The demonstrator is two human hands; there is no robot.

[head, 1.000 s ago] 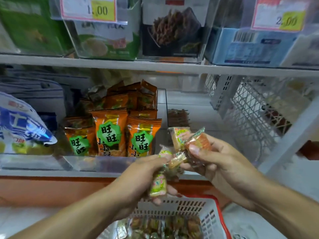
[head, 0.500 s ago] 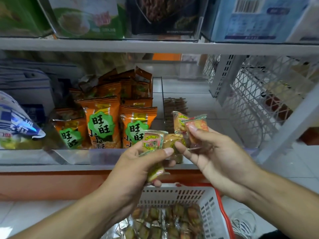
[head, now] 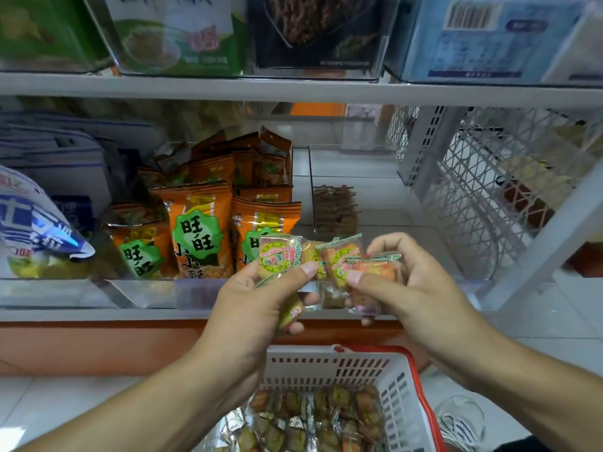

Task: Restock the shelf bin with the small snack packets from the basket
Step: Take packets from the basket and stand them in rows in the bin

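Two hands meet before a shelf bin (head: pixel 391 177), left hand (head: pixel 257 298) beside right hand (head: pixel 404 288), each holding snack packets (head: pixel 339 259). Standing bags (head: pixel 195 230) fill the bin to its left. A basket (head: pixel 404 386) (holding more packets) sits below.

The left hand (head: pixel 257 298) covers the lower part of the packets (head: pixel 280 256) it pinches, so their count is unclear. The basket (head: pixel 396 380) runs off the bottom edge. Boxes (head: pixel 176 34) on the upper shelf are cut by the top edge, their print blurred. The blue bag (head: pixel 36 230) is cut at left.
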